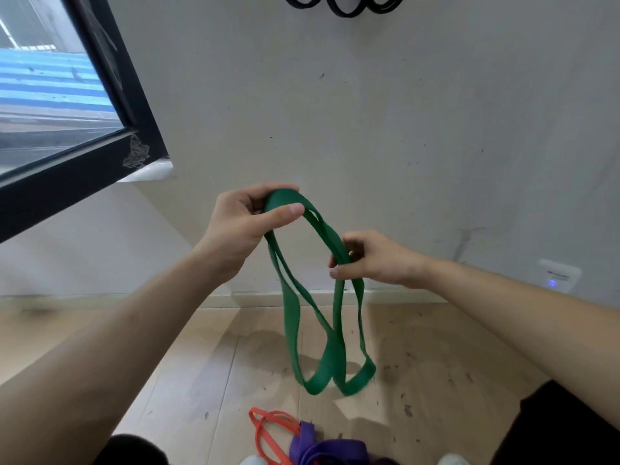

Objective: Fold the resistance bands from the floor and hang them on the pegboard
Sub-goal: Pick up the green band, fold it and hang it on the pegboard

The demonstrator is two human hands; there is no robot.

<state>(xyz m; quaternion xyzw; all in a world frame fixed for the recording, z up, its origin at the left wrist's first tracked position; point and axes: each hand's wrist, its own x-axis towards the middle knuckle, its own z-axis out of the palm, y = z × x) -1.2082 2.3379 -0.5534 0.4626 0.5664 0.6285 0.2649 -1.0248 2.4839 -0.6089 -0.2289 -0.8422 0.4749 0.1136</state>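
Observation:
A green resistance band [291, 317] hangs doubled in front of me, its two lower loops dangling just above the wooden floor. My left hand [241, 226] pinches the band's top fold between thumb and fingers. My right hand [372, 260] grips two strands lower down on the right side. On the floor by my feet lie an orange band [265, 431] and a purple band [322, 448], bunched together. Black bands [342, 5] hang on the wall at the top edge; the pegboard itself is out of view.
A black-framed window [100, 95] takes up the upper left, with a white sill below it. A white wall device with a blue light [557, 276] sits low on the right. The grey wall [402, 112] meets the wooden floor [201, 380] at a pale skirting board.

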